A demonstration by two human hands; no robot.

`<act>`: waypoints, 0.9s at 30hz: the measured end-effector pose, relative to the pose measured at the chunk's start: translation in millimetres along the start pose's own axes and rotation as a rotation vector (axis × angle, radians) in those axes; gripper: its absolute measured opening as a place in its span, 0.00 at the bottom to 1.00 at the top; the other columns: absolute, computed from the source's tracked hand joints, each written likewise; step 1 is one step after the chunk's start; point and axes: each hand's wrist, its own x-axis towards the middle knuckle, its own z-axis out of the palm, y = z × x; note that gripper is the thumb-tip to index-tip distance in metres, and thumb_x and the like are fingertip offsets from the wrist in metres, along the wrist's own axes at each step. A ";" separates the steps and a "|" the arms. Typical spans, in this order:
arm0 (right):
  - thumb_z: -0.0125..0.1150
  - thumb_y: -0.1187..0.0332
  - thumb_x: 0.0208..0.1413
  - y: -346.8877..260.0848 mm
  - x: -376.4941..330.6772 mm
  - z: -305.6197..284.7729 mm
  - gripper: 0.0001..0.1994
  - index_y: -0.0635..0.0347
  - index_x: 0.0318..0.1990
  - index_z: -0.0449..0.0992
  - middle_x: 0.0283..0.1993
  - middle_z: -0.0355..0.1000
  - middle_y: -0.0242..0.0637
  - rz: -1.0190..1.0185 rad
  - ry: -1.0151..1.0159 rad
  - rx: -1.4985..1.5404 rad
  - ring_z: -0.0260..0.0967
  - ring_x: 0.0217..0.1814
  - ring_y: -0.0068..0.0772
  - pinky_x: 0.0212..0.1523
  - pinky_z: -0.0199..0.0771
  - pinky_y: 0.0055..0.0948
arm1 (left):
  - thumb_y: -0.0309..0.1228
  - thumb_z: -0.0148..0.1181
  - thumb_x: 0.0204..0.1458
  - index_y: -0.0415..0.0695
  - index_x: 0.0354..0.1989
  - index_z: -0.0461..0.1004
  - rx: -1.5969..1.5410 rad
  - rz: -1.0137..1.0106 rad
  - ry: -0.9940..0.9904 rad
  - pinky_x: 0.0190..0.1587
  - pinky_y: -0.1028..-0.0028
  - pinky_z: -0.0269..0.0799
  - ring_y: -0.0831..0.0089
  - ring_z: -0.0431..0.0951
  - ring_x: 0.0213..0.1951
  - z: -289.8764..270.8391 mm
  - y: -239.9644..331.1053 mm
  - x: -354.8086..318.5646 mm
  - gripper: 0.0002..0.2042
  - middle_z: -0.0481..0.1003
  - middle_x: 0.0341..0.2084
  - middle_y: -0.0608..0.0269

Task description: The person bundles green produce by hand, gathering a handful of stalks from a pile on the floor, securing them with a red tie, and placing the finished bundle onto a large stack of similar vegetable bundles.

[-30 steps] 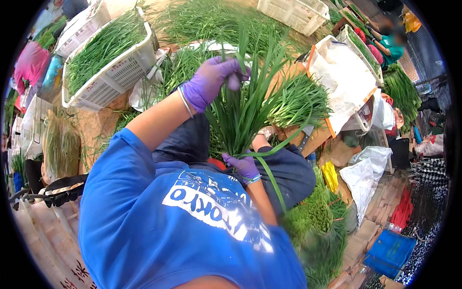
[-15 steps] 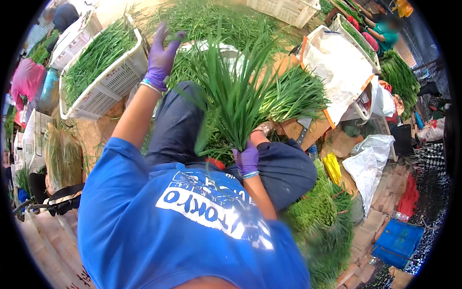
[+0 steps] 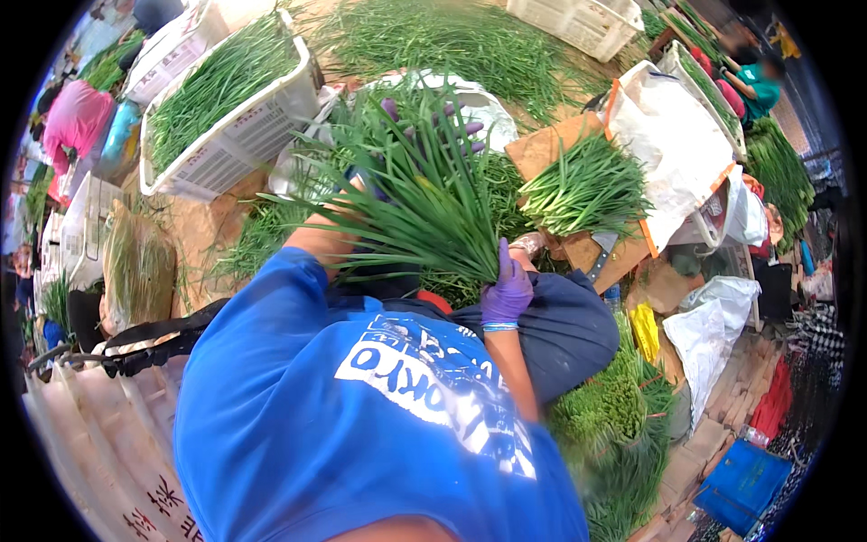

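Leaf bunch, green (image 3: 424, 221), left of brown board (image 3: 540, 155): seemingly light, bendy, easily bruised; best gripped at base. Right hand (image 3: 508, 291): closed round base. Left hand (image 3: 442, 125): fingers spread behind bunch, partly hidden.

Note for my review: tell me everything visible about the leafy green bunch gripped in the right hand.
The leafy green bunch is made of long, narrow, smooth-looking blades, mostly dark green, with a yellowish patch near the middle. It is gathered at its base in the gloved right hand and fans out loosely up and to the left, in front of the torso. Left-hand fingertips show around its upper blades; the palm is mostly hidden. The stem ends cannot be made out.
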 end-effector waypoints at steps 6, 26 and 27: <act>0.58 0.74 0.26 0.2 0.8 1.3 0.40 0.42 0.57 0.58 0.31 0.65 0.33 0.024 0.010 -0.020 0.65 0.29 0.38 0.29 0.65 0.34 | 0.72 0.31 0.35 0.47 0.61 0.42 0.071 0.128 0.037 0.57 0.53 0.49 0.53 0.52 0.58 -2.5 41.6 -14.4 0.49 0.50 0.57 0.50; 0.55 0.71 0.31 -0.8 0.3 7.7 0.36 0.42 0.56 0.58 0.26 0.63 0.35 -0.010 -0.034 -0.145 0.63 0.24 0.40 0.24 0.63 0.36 | 0.39 0.63 0.37 0.48 0.45 0.69 2.551 0.610 0.043 0.54 0.64 0.57 0.66 0.68 0.48 104.6 101.6 -52.5 0.23 0.71 0.43 0.61; 0.55 0.72 0.31 -3.3 0.9 7.2 0.36 0.42 0.56 0.58 0.26 0.63 0.35 -0.026 -0.018 -0.145 0.63 0.24 0.40 0.24 0.63 0.36 | 0.42 0.61 0.38 0.53 0.46 0.69 2.537 0.555 0.067 0.54 0.65 0.56 0.67 0.69 0.48 95.1 95.5 -47.9 0.22 0.72 0.41 0.59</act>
